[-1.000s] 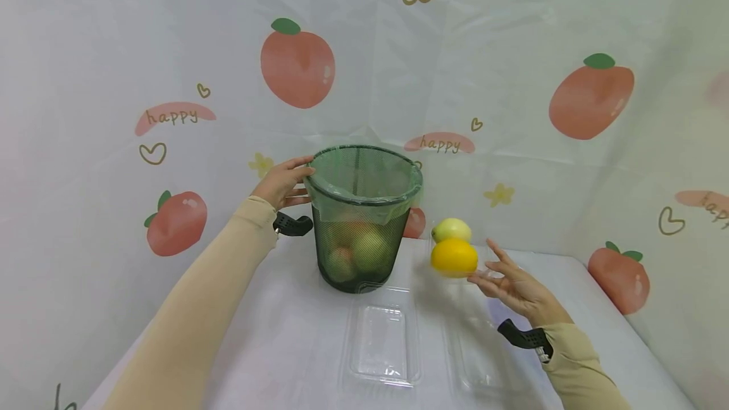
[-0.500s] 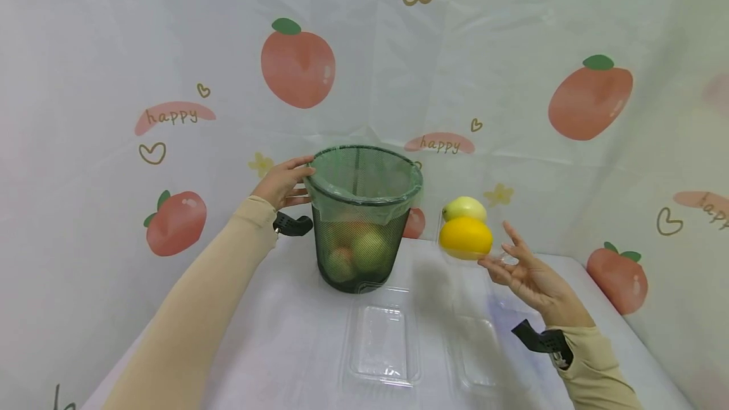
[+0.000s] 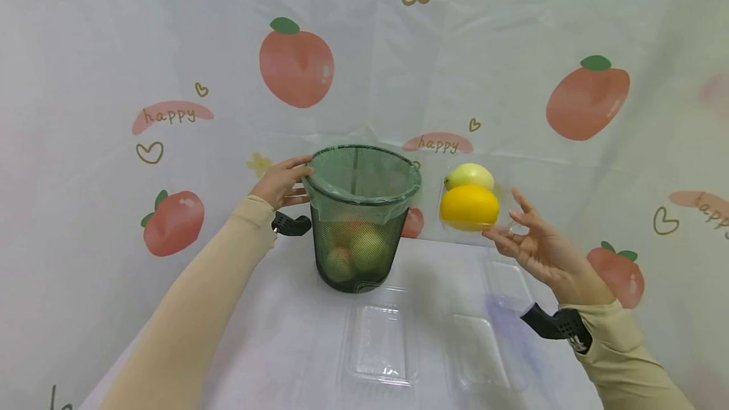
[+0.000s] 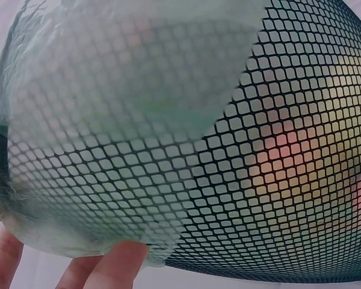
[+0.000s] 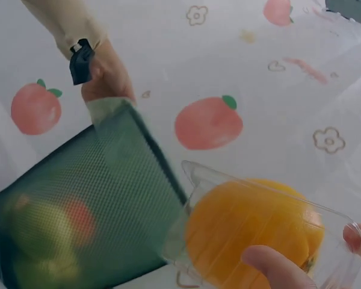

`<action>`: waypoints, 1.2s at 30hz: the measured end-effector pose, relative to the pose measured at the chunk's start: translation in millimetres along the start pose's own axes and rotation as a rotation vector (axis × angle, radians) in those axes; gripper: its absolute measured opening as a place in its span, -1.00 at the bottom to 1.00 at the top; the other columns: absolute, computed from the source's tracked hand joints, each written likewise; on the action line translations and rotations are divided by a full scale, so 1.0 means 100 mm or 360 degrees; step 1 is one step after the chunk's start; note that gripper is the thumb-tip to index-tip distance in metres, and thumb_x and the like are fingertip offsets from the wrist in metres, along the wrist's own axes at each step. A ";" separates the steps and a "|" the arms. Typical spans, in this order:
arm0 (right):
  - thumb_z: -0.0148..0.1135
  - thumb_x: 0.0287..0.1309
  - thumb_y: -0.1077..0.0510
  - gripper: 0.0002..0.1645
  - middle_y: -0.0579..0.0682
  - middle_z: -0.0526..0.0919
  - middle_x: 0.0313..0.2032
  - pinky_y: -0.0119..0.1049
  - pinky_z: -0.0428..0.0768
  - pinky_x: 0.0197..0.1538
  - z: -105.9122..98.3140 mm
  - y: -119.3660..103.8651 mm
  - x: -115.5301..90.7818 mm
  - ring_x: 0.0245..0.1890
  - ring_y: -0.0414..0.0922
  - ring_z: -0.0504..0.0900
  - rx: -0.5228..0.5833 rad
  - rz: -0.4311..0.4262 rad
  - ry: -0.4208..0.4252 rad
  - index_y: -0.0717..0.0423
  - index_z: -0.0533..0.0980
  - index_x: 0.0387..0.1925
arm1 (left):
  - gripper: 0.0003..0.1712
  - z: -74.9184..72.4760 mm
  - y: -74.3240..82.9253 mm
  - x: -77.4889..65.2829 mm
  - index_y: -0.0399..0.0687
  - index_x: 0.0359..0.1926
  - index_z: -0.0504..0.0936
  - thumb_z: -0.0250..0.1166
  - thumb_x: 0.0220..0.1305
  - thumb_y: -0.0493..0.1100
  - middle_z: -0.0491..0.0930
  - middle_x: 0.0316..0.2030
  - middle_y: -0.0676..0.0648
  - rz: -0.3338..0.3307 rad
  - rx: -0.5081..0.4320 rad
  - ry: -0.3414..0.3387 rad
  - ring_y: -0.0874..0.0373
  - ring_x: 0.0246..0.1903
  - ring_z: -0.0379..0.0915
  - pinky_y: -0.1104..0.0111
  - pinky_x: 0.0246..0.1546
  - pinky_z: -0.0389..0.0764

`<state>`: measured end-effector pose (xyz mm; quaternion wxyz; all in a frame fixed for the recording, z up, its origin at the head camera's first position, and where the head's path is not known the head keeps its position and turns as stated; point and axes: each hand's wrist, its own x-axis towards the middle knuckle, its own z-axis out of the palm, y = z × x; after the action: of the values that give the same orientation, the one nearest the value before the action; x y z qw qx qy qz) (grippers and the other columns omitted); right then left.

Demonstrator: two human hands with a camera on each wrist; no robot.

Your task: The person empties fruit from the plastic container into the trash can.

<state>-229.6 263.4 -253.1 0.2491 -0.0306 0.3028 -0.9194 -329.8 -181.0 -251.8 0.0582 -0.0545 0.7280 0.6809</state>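
My left hand (image 3: 283, 183) grips the rim of a dark mesh bin (image 3: 410, 220) at the left. A thin green plastic bag (image 3: 370, 212) lines it and folds over the rim. In the left wrist view, fingertips (image 4: 117, 262) press against the mesh and bag. Several green and reddish fruits (image 3: 370, 250) show through the mesh. Right of the bin, my right hand (image 3: 535, 248) holds a clear plastic box (image 5: 195, 171) up off the table. Inside it lie a deep-yellow fruit (image 3: 469, 207) and a pale yellow lemon-like fruit (image 3: 474, 175).
Clear plastic trays lie on the white table: one (image 3: 378, 340) in front of the bin, another (image 3: 478, 350) to its right, a third (image 3: 509, 282) partly behind the right hand. A white curtain (image 3: 364, 49) printed with peaches stands behind the table.
My right hand has lifted the clear box with the two fruits upward and slightly to the right, almost level with the bin's rim. The left hand stays at the bin.
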 end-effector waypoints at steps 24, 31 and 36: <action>0.14 0.31 0.30 -0.07 -0.02 -0.42 0.46 -0.39 0.65 0.03 0.82 -0.33 0.39 -0.05 0.13 0.64 -0.0537 -0.0092 0.0328 -0.76 0.10 0.35 | -0.37 -0.01 0.01 -0.03 0.29 0.48 0.16 0.08 0.47 -0.09 -0.09 0.51 -0.17 0.0005 -0.0015 -0.0038 -0.21 0.32 0.25 0.10 0.23 0.51; 0.15 0.33 0.24 -0.02 0.01 -0.53 0.48 -0.37 0.59 0.13 0.98 -0.30 0.56 0.48 -0.08 -0.01 -0.0923 -0.0177 0.0374 -0.73 -0.07 0.41 | -0.38 0.00 0.00 0.00 0.32 0.47 0.18 0.09 0.47 -0.09 -0.01 0.50 -0.15 -0.0016 -0.0010 0.0007 -0.18 0.29 0.31 0.12 0.17 0.57; 0.12 0.35 0.25 -0.02 -0.01 -0.55 0.48 -0.31 0.53 0.18 1.08 -0.30 0.65 0.53 -0.09 -0.24 -0.1053 -0.0210 0.0399 -0.69 -0.11 0.43 | -0.37 0.00 0.00 0.00 0.31 0.47 0.18 0.09 0.46 -0.10 0.01 0.49 -0.15 -0.0014 0.0003 0.0023 -0.18 0.28 0.32 0.13 0.15 0.58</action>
<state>-277.5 194.7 -153.7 0.1266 -0.0160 0.6095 -0.7824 -329.7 -180.6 -251.8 0.0562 -0.0625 0.7287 0.6796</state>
